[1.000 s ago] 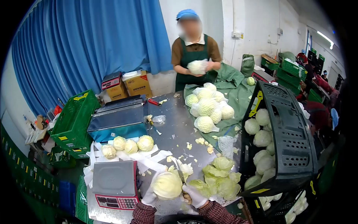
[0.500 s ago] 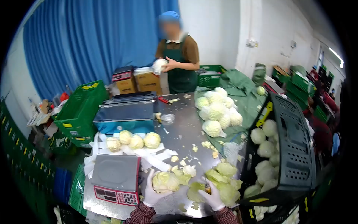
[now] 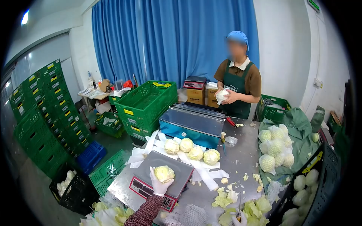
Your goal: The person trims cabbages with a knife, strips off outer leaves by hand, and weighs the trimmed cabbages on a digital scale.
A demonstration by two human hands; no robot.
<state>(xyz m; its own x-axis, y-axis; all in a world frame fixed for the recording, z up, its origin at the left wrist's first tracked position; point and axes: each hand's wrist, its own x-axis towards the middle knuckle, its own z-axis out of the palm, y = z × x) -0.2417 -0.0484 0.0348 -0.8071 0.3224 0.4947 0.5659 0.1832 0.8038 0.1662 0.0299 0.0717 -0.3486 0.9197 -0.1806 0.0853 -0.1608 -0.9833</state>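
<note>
A: State the position of the cabbage and the hands. Take the scale as clock centre, with 12 at the top of the view.

B: The cabbage [image 3: 164, 173] is at the centre, over the plate of the scale [image 3: 181, 171]. The left hand [image 3: 160, 185] is clamped on its near and left sides. It cannot be told whether the plate bears any weight. The right hand [image 3: 242, 220], well apart from the left, is at 4 o'clock, partly cut off by the lower edge, and grips the handle of a knife [image 3: 238, 217].

A: List the likely faults and their causes.

B: a) False reading: possible if the left hand presses on or lifts the cabbage. b) Rolling: the round cabbage could leave the plate if released off-centre. c) Cut: the knife stands beside loose leaves [image 3: 260, 206]; careless reaching there could bring fingers onto the blade.

A: List the containers and contents.

B: At 3 o'clock, a black crate [image 3: 332, 175] holds pale, round heads [image 3: 300, 196]. At 9 o'clock, on the floor, a second black crate [image 3: 71, 205] holds whitish produce [image 3: 66, 184], too small to identify. At 12 o'clock, a green crate [image 3: 162, 108] is stacked on another. Between 10 and 11, a smaller green crate [image 3: 114, 129] holds light scraps [image 3: 109, 121].
</note>
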